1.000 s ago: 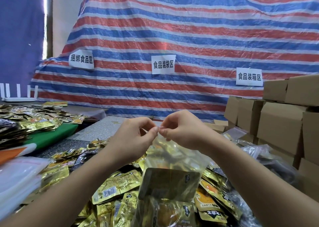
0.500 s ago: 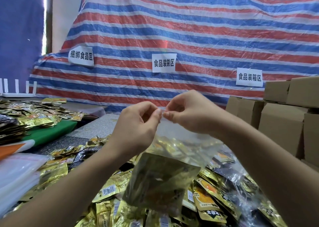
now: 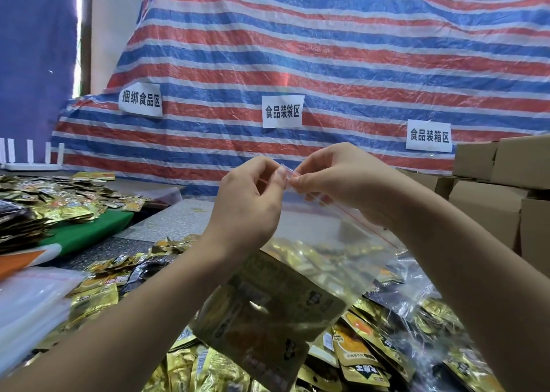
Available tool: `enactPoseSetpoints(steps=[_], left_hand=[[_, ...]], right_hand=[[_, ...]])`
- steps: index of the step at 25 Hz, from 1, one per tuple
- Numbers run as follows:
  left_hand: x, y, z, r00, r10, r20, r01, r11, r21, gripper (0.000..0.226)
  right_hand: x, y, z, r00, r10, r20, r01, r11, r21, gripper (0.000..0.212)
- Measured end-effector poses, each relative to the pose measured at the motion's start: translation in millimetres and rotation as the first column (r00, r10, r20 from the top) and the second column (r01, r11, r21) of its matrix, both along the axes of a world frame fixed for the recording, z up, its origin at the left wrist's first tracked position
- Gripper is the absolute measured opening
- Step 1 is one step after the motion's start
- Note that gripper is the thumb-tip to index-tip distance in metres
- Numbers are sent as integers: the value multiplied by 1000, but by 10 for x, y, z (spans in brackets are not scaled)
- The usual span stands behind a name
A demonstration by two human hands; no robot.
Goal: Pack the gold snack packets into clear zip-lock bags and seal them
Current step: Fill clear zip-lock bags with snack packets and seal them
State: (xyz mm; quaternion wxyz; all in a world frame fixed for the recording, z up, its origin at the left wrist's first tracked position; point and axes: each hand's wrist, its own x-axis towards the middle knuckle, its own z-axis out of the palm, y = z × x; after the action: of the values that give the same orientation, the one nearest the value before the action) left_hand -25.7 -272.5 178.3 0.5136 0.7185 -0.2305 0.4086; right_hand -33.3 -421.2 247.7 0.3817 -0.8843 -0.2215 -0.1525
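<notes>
Packets [image 3: 361, 350] of gold foil lie in a loose heap at the near edge of the table, under both forearms. Above the heap hangs the bag [image 3: 300, 260], a clear zip-lock one, and a gold packet [image 3: 268, 317] sits inside it at the bottom, tilted. A moment ago the bag hung lower and straight down; now it is lifted and swung to the side, so its red zip line runs slanted down to the right.

The left hand [image 3: 247, 204] pinches the top corner of the bag between thumb and forefinger. The right hand [image 3: 342, 180] pinches the same top edge just beside it, fingers curled on the zip strip. The two hands almost touch, as they did before.

I judge that the sealing has begun at this one corner, and the rest of the zip still looks open, though the plastic is too clear to be sure. The right hand probably needs to slide along the strip to close it.

To the left lies a stack of empty bags [image 3: 32, 296], then a green mat [image 3: 89, 231] with more packets. To the right stand boxes [image 3: 491, 201] of cardboard. Behind everything hangs a striped tarp [image 3: 327, 49] with three paper labels.
</notes>
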Motion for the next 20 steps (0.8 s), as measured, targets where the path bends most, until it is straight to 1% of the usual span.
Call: enactPoseSetpoints(steps=[3,6,11,16,20], left_hand=[[-1,-18,-64,1000,-9,8,9,1000,-13,21],[2,-65,-120,1000,18,7,-17,996,-91,23],[48,-41,-125,993,109,38,-101,981,-164,24],[116,70,-113,990,142,21,-136,975,-176,24],[128,90,-117,990,137,28,-131,978,-164,23]], right_hand=[[-22,36,-64,1000,-18,24,19,996,-81,25],[-43,50,-144,999,-23,47,30,990,-139,30],[-37,-30,-224,997,-48,65,58,987,-150,26],[-43,-205,-325,996,-70,59,81,975,-205,22],[-55,-304,-389,996,-71,56,82,969,-231,20]])
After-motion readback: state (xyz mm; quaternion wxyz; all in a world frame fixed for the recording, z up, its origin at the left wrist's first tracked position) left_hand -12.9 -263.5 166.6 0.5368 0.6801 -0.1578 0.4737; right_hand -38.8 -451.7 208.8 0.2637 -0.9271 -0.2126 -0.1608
